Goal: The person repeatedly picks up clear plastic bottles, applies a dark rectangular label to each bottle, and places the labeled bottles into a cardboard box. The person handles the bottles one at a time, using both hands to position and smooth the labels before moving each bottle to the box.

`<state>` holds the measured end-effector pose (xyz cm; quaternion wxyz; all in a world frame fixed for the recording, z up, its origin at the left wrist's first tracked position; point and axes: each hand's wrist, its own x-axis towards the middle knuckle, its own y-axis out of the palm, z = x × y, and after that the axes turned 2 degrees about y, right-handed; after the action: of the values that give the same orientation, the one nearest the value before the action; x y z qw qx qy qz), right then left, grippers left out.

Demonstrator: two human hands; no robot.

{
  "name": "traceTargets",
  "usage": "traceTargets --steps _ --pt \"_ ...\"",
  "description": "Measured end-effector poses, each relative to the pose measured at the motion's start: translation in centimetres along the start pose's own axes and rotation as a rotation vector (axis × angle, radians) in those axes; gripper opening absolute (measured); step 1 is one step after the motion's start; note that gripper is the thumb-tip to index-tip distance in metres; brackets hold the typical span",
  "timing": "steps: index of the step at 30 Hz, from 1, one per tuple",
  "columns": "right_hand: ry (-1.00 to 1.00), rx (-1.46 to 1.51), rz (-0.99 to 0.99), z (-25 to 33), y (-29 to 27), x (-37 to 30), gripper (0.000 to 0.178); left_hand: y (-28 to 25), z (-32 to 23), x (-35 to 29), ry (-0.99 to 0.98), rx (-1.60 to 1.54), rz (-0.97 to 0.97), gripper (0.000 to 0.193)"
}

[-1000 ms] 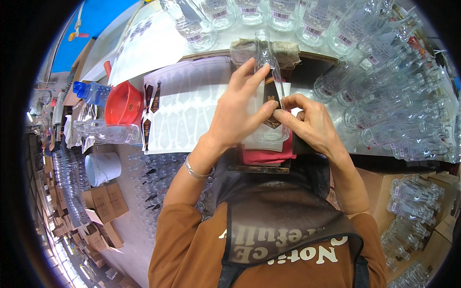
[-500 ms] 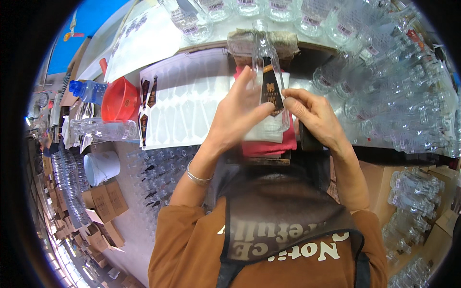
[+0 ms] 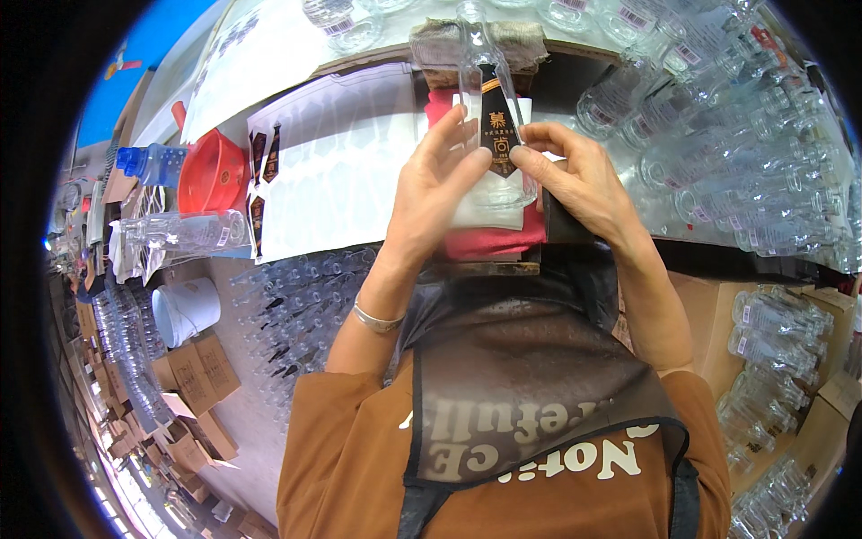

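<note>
A clear glass bottle [image 3: 474, 54] lies on its back in front of me, neck pointing away. On its upper face is a black tie-shaped label [image 3: 496, 117] with gold print and a gold band. My left hand [image 3: 429, 184] holds the bottle's left side, its thumb at the label's lower left edge; it is slightly blurred. From the right, my right hand [image 3: 584, 184] grips the other side, thumb on the label's lower right edge and fingers curled along the glass. The neck rests on a folded beige cloth [image 3: 530, 45], and white and red cloth [image 3: 494, 242] lie beneath the body.
Left of the bottle lies a white label sheet [image 3: 332, 180] with a few black labels left of it. Beyond are a red plastic basin [image 3: 215, 175], a blue-capped plastic bottle [image 3: 162, 166] and a lying glass bottle [image 3: 184, 231]. Many glass bottles [image 3: 745, 171] crowd the right side.
My left thumb has drawn back from over the label to its left edge. My right thumb has come onto the label's lower right. The whole view has shifted slightly.
</note>
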<state>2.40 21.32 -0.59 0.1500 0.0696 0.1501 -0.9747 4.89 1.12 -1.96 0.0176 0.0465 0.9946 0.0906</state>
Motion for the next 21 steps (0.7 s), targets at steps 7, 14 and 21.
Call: traceTargets --steps 7,14,21 --pt "-0.063 -0.039 -0.009 -0.3 0.1 0.1 0.053 -0.1 0.4 0.1 0.008 -0.024 -0.009 0.069" --pt "-0.104 -0.049 0.018 -0.8 -0.2 0.1 0.049 -0.2 0.6 0.0 0.025 -0.022 -0.008 0.068" --pt "-0.032 0.016 0.056 0.5 -2.5 3.6 0.057 -0.3 -0.6 1.7 -0.016 -0.039 -0.061 0.062"
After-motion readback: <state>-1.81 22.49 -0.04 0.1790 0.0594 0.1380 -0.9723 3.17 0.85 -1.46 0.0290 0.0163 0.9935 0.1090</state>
